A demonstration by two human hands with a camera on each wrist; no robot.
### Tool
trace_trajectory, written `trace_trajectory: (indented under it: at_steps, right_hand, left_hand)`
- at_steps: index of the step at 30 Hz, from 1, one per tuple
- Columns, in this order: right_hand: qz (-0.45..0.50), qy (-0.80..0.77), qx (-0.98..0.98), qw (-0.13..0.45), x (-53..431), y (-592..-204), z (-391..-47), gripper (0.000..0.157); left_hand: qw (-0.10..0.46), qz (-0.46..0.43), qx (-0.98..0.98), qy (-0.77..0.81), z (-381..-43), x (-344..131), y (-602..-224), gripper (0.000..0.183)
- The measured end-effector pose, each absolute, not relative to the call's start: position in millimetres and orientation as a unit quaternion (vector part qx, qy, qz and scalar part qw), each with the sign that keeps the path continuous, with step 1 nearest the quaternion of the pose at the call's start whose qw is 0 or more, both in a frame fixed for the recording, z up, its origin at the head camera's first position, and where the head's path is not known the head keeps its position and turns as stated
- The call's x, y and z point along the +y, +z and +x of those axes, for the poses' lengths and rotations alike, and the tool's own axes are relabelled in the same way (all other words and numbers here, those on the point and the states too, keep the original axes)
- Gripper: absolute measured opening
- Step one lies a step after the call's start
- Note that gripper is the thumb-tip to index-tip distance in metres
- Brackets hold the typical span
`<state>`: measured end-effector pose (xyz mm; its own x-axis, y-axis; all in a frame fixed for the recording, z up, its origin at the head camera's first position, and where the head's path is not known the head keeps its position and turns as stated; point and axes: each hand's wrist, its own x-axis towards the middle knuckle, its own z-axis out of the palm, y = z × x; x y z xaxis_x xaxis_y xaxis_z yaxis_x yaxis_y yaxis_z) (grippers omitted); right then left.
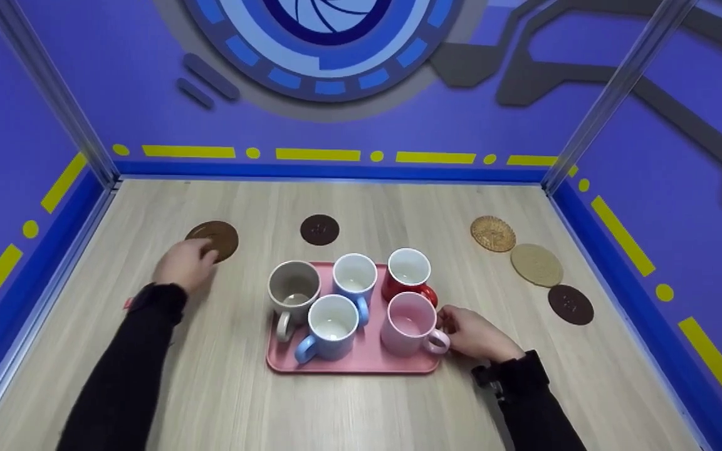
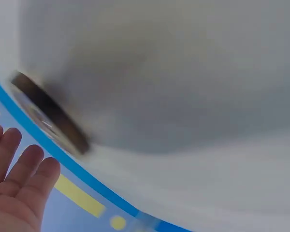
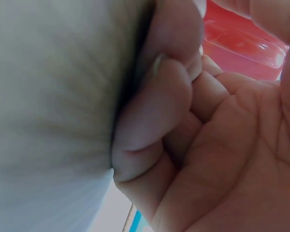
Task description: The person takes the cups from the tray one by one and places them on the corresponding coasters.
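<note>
At the left, my left hand (image 1: 187, 266) reaches over the near edge of a glossy brown round disc (image 1: 222, 235) on the table. In the left wrist view its fingers (image 2: 36, 179) are extended, apart from the disc (image 2: 50, 113). My right hand (image 1: 480, 335) is beside the pink mug (image 1: 408, 322) and its handle, at the tray's right edge. Its fingers (image 3: 152, 106) curl low against the table, and the red mug (image 3: 246, 43) shows beyond them. The fingertips are partly hidden, so I cannot tell whether they hold anything.
A pink tray (image 1: 367, 363) carries several mugs, among them a grey mug (image 1: 294, 291), a blue mug (image 1: 333, 326) and another blue mug (image 1: 355, 275). A dark disc (image 1: 319, 230) lies behind it. At right lie a woven disc (image 1: 492, 233), a beige disc (image 1: 536, 265) and a dark disc (image 1: 571, 305).
</note>
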<state>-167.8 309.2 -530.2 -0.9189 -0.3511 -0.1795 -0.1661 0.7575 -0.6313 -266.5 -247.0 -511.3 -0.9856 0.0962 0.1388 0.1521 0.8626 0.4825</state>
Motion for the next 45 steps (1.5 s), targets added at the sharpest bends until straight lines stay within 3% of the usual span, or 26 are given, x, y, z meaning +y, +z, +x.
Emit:
trace_trajectory:
  at_steps: [7,15,23,39,45]
  right_hand:
    - [-0.134,-0.329,0.923,0.151,311.1,-532.1,-166.0,0.03]
    - [-0.137,-0.328,0.922,0.154,308.7,-533.1,-168.0,0.026]
    - [-0.138,-0.328,0.922,0.151,309.0,-529.1,-168.1,0.03]
    - [-0.135,-0.33,0.922,0.152,309.9,-529.6,-167.9,0.03]
    - [-0.138,-0.319,0.926,0.148,310.0,-531.4,-168.4,0.025]
  left_hand:
    - [0.098,-0.092,-0.97,-0.203,-239.3,-264.7,-517.3,0.033]
    - [0.065,-0.115,-0.979,-0.156,-229.7,-260.3,-525.0,0.018]
    - [0.057,-0.123,-0.978,-0.158,-231.3,-261.5,-530.8,0.017]
    - [0.039,-0.104,-0.982,-0.15,-233.1,-255.4,-530.2,0.058]
    - [0.029,-0.106,-0.986,-0.128,-237.0,-248.4,-531.3,0.061]
